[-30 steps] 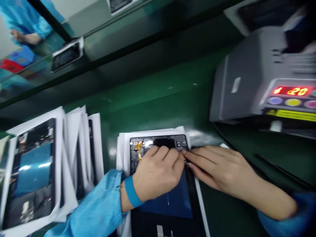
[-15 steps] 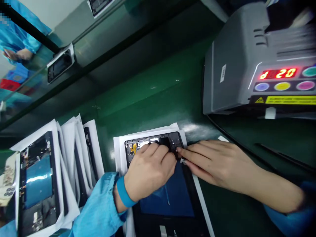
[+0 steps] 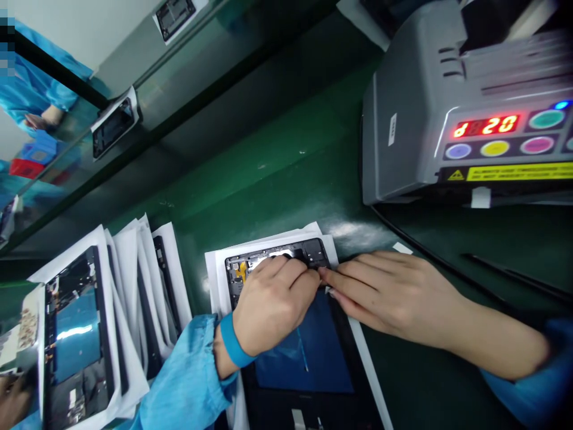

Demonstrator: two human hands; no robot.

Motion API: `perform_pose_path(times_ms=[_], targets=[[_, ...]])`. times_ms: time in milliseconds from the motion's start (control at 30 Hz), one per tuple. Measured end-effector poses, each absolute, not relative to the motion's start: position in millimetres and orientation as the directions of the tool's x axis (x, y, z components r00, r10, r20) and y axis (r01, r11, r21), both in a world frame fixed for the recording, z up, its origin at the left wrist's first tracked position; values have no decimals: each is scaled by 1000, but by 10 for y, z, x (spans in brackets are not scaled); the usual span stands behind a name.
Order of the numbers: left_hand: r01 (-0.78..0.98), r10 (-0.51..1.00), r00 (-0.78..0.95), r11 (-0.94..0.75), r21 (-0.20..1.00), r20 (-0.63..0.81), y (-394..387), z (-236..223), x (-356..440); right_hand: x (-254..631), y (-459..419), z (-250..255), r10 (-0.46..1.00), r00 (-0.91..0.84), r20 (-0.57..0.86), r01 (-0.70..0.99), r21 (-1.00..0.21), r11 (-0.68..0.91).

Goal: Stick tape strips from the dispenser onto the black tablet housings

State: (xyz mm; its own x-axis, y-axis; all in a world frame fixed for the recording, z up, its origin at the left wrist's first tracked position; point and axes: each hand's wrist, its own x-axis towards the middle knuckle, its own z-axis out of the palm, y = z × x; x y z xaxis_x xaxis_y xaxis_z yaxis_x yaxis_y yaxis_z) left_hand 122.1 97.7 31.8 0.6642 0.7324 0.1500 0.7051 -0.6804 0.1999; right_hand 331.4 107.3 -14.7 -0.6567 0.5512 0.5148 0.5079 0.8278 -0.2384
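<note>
Your left hand (image 3: 273,301) and right hand (image 3: 394,295) press curled fingertips together on the top edge of the opened tablet (image 3: 290,334) lying on white sheets on the table (image 3: 268,173), seating a small part; next, firm careful pressure.

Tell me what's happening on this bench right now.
A person in blue sleeves works on an opened tablet lying on white paper. The left hand and right hand meet with fingertips pressed at its upper edge. More opened units on paper lie stacked at left; a grey machine with a red display stands at right.
</note>
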Motion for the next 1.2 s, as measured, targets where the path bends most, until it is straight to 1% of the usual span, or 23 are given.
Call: perform_pose_path(times_ms=[100, 167, 300, 367, 500, 667, 733, 800, 933, 1067, 1200], targets=[[725, 765, 628, -642, 250, 144, 957, 328, 1211, 3315, 1066, -142, 556, -655, 512, 518, -232, 824], [733, 768, 625, -638, 235, 139, 941, 330, 1202, 3316, 1060, -130, 566, -655, 500, 530, -231, 816], [733, 752, 646, -659, 169, 128, 921, 329, 1191, 3303, 1046, -99, 578, -658, 482, 539, -235, 809], [734, 755, 644, -656, 178, 127, 919, 323, 1190, 3286, 1036, -96, 582, -645, 495, 530, -259, 807], [735, 777, 614, -627, 257, 137, 912, 275, 1177, 3254, 995, -132, 590, -611, 528, 501, -319, 805], [718, 800, 587, -584, 380, 120, 915, 189, 1144, 3249, 984, -112, 625, -614, 481, 513, -358, 780], [713, 815, 567, -559, 423, 121, 923, 175, 1139, 3239, 1013, -53, 659, -588, 468, 535, -386, 751], [707, 825, 549, -544, 452, 135, 933, 170, 1137, 3218, 1049, 7, 691, -540, 480, 588, -372, 718], [688, 833, 533, -529, 498, 149, 954, 167, 1131, 3177, 1103, 44, 692, -513, 509, 682, -248, 688], [678, 837, 537, -504, 534, 108, 955, 173, 1135, 3173, 1104, 17, 697, -524, 489, 674, -261, 691], [680, 838, 539, -494, 542, 88, 958, 182, 1149, 3174, 1097, 8, 699, -521, 489, 664, -282, 692]])
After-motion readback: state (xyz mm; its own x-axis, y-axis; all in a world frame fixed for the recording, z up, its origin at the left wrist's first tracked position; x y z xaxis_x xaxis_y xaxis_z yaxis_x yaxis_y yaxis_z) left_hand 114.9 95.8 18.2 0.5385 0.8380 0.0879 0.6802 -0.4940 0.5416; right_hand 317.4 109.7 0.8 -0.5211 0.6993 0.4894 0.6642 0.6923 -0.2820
